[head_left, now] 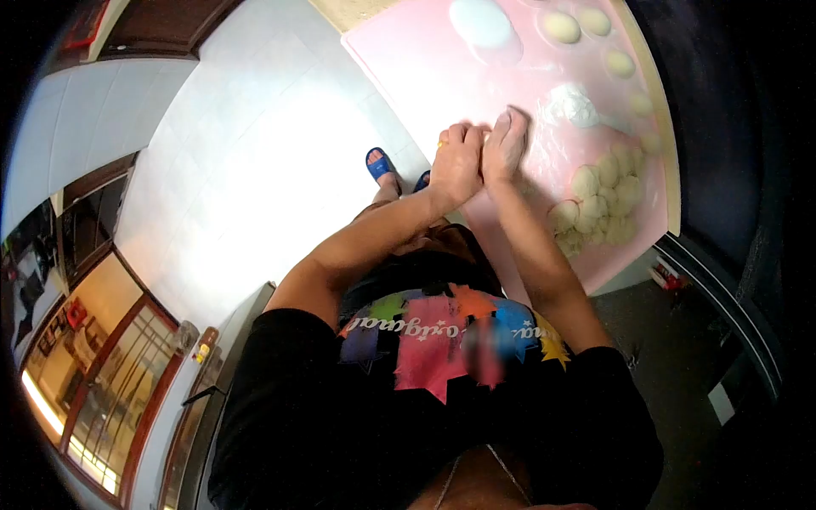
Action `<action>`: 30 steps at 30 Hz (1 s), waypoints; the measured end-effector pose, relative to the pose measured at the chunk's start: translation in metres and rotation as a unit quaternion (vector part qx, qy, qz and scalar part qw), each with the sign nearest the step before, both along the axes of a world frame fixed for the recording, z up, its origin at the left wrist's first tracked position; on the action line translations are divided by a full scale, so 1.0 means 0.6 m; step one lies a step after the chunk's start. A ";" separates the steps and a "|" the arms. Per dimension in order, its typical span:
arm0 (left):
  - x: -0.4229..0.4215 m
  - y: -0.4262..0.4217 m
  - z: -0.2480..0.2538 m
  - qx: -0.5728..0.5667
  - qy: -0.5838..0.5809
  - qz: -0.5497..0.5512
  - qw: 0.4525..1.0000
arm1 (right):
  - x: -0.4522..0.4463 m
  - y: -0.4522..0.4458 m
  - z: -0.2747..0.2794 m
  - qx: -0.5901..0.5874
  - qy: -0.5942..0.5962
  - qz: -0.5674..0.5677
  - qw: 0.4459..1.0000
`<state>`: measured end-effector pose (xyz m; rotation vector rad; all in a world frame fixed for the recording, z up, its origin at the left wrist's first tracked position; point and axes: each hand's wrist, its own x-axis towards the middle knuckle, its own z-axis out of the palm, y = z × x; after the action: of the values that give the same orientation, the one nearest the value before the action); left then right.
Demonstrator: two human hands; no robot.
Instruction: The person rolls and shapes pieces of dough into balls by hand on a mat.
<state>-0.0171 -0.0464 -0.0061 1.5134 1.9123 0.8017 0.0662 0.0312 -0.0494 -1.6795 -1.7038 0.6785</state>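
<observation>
My left hand and my right hand are side by side, touching, over the near-left edge of a pink mat. The fingers of my left hand curl downward, with a small yellow spot at one finger. My right hand is bent over with its fingers pressed together. Whatever lies beneath the two hands is hidden. To the right of them is a heap of white flour. A cluster of pale dough pieces lies nearer on the right, several of them overlapping.
Several round dough balls stand along the far right of the mat. A pale bluish-white oval object lies at the far end. White floor tiles stretch to the left, where a blue slipper shows on my foot.
</observation>
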 end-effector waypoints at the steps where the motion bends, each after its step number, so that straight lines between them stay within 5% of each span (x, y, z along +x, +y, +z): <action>1: 0.003 -0.014 0.005 0.010 -0.019 0.015 1.000 | 0.011 -0.012 -0.017 0.064 -0.069 0.019 0.995; 6: -0.056 0.024 0.005 -0.081 -0.168 -0.002 0.983 | 0.010 0.055 -0.008 0.114 -0.216 0.111 0.963; 15: -0.046 0.110 0.043 -0.163 -0.104 0.003 0.981 | -0.016 0.147 0.015 0.120 -0.189 0.253 0.941; 16: -0.034 0.098 0.044 -0.161 -0.069 0.015 0.984 | -0.014 0.137 0.031 -0.118 0.053 0.188 0.974; 17: -0.022 0.083 0.044 -0.158 -0.035 0.027 0.986 | -0.008 0.124 0.049 -0.340 0.288 0.099 0.890; 18: -0.014 0.059 0.031 -0.123 -0.009 -0.016 0.992 | -0.017 0.089 0.080 -0.339 0.292 0.014 0.894; 19: -0.004 0.033 0.013 -0.122 -0.011 -0.015 0.992 | 0.005 0.068 0.007 -0.136 0.065 0.038 0.988; 21: 0.004 -0.009 -0.008 0.025 0.033 -0.032 0.999 | 0.015 -0.011 -0.002 0.021 -0.002 0.052 0.998; 22: -0.002 -0.019 -0.011 0.053 0.014 -0.030 0.998 | 0.014 -0.008 -0.005 0.020 0.000 0.055 0.998; 24: -0.026 -0.013 -0.009 0.034 -0.052 -0.019 0.998 | 0.019 0.002 -0.010 0.174 -0.190 0.101 0.961; 26: -0.053 0.005 -0.008 -0.037 -0.167 0.010 0.985 | 0.007 0.034 -0.003 0.137 -0.211 0.121 0.960; 30: -0.080 0.063 0.008 -0.080 -0.145 0.011 0.986 | -0.007 0.110 -0.004 0.164 -0.229 0.183 0.942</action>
<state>-0.0654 -0.0088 -0.0010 1.2092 1.7354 0.8086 0.0622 0.0971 -0.0520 -1.3619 -2.3442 0.1370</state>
